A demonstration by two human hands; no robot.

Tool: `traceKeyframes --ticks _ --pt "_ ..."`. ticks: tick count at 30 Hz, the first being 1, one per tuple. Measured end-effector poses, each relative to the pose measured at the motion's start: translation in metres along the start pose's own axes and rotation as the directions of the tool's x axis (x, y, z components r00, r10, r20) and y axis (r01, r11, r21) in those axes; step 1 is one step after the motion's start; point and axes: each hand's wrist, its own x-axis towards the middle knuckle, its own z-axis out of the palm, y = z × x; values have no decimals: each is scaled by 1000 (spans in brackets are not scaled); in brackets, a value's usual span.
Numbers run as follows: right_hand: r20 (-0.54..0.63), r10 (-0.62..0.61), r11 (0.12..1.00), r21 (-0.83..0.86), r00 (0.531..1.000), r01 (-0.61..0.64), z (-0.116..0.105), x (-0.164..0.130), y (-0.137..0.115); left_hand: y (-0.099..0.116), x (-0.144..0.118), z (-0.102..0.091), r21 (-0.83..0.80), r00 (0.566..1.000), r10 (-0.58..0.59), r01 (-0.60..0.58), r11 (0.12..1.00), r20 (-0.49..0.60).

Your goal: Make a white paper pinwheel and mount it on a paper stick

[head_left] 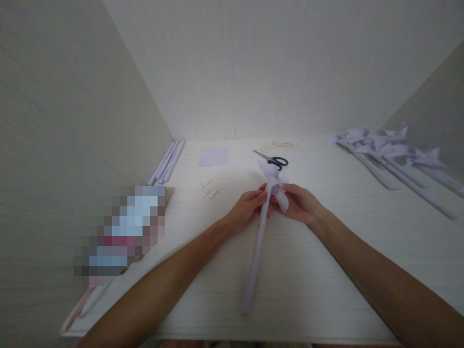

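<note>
A pale lilac paper pinwheel (274,181) on a long rolled paper stick (255,256) is held over the middle of the white table (326,270). My left hand (248,207) grips the top of the stick just below the folded head. My right hand (297,203) pinches the pinwheel's folded blades from the right side. The stick slants down toward me, its lower end resting near the table's front edge.
Black-handled scissors (272,160) lie just behind the pinwheel. A lilac paper square (213,156) and several rolled paper sticks (167,162) lie at the back left. Small pins (209,189) are scattered nearby. Several finished pinwheels (391,157) lie at the right. A blurred patch (123,229) sits at left.
</note>
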Motion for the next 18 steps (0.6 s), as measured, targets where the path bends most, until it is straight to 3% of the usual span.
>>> traceKeyframes --ticks 18 --pt "-122 -56 997 -65 991 48 5 1 1 -1 1 -2 6 999 -19 19 1000 32"
